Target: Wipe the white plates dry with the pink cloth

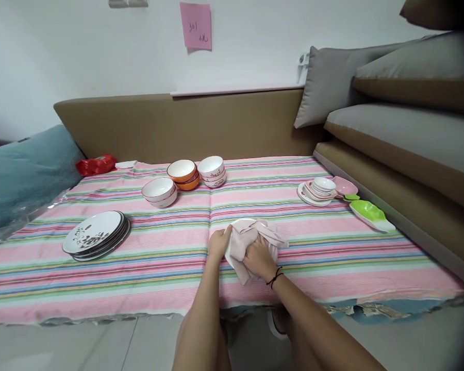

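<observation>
Low in the middle, my left hand (218, 243) grips the left rim of a white dish (228, 253). My right hand (260, 257) is closed on a pale pink cloth (251, 238) and presses it into the dish. The cloth drapes over most of the dish, so I cannot tell whether it is a plate or a bowl. Both hands are just above the striped cover (170, 278), near its front edge.
Flowered plates (96, 232) are stacked at left. Behind stand white bowls (159, 189), orange bowls (182, 171) and more white bowls (212, 167). Small dishes (320, 189) and a green leaf-shaped dish (369, 212) lie at right, beside piled cushions (406, 134). A red bag (96, 165) sits at back left.
</observation>
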Motion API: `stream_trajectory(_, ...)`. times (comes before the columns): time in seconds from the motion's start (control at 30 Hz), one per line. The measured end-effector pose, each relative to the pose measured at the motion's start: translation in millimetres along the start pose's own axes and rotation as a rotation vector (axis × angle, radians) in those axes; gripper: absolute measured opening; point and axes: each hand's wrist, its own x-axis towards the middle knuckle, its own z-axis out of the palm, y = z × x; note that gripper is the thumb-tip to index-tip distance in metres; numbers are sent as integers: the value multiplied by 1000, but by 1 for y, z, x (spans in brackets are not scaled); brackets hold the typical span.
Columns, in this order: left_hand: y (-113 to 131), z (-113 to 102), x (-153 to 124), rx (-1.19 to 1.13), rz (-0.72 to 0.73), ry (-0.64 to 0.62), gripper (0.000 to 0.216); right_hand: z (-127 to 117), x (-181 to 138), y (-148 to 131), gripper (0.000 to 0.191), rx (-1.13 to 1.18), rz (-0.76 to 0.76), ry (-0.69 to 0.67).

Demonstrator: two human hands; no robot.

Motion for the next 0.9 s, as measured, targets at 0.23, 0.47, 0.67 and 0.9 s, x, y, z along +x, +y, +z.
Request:
stream_trajectory(0.23,7,2,-3,97,-50,25,55,10,13,3,44,-52,48,47)
stream_trajectory(0.47,14,1,-2,173,-122,13,61,18,21,7,41,-65,94,71)
stream_trajectory(0.67,17,0,-2,188,-131,-3,63,21,21,11,39,-63,100,51)
stream_trajectory(0.9,20,-1,-3,184,-130,-20,64,23,26,14,39,-5,135,56)
